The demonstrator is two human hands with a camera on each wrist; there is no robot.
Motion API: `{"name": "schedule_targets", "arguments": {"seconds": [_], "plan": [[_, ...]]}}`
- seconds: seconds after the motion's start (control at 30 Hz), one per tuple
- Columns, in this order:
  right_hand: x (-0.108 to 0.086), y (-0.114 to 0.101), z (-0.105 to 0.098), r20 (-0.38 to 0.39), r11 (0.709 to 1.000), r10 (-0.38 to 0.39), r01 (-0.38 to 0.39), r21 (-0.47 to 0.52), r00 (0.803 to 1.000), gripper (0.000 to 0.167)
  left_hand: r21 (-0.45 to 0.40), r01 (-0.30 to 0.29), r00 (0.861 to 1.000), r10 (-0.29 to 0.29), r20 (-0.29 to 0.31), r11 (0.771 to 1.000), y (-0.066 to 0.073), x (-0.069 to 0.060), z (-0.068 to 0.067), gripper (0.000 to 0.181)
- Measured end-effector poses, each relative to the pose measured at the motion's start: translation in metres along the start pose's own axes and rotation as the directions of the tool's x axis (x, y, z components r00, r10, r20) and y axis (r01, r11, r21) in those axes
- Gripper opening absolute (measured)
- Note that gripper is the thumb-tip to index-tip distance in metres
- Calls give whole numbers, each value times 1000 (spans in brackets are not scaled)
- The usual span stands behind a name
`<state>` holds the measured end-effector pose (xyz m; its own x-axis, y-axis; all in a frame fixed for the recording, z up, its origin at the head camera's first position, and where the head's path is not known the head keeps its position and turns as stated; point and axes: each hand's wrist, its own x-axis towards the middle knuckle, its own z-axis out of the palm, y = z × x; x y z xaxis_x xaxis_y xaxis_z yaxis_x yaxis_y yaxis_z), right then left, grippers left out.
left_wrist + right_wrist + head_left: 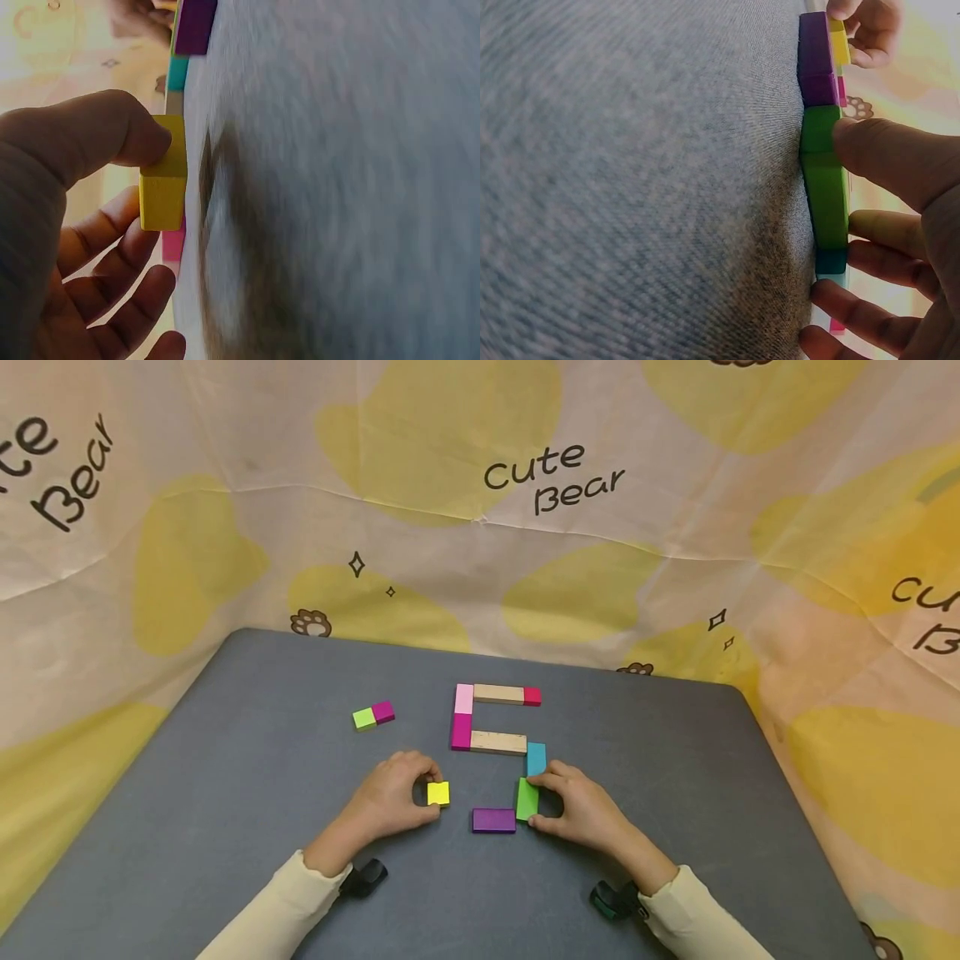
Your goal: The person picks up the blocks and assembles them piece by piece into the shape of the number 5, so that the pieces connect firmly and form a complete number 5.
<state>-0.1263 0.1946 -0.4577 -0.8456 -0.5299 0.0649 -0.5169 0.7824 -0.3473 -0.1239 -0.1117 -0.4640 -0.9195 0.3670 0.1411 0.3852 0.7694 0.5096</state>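
My left hand [393,793] pinches a yellow block [438,794] between thumb and fingers, left of the purple block. In the left wrist view the yellow block [163,202] shows the thumb on one face. My right hand [585,806] grips a green block [527,799] by its two ends, thumb at the near end. The green block [825,199] touches the purple block [493,821] at its near end and the blue block [536,759] at its far end. Beyond the blue one, a wooden block [498,742] joins a magenta block [461,732].
A pink block [464,698], another wooden block [498,693] and a red block [532,697] continue the line at the back. Left of it, a lime block [364,719] touches a magenta-purple block [383,712]. A printed cloth [450,543] hangs behind the grey table [300,693].
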Motion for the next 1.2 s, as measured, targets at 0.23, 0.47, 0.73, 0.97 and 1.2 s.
{"name": "schedule_targets", "arguments": {"seconds": [0.23,0.47,0.73,0.97,1.2], "plan": [[0,0,-1,6,1000,0,0,-6,1000,51,-21,-47,998,48,39,999,10,4,10,25],[1,0,1,3,1000,0,0,-11,1000,52,-35,-56,996,58,65,998,13,6,15,25],[1,-1,0,15,1000,4,-4,0,1000,51,-32,-60,994,62,94,998,16,6,17,26],[0,-1,0,6,1000,6,-6,-2,1000,52,-33,-57,993,60,106,998,18,6,19,26],[0,-1,0,4,1000,11,-11,-13,1000,52,-37,-64,992,68,110,997,20,7,18,26]]}}
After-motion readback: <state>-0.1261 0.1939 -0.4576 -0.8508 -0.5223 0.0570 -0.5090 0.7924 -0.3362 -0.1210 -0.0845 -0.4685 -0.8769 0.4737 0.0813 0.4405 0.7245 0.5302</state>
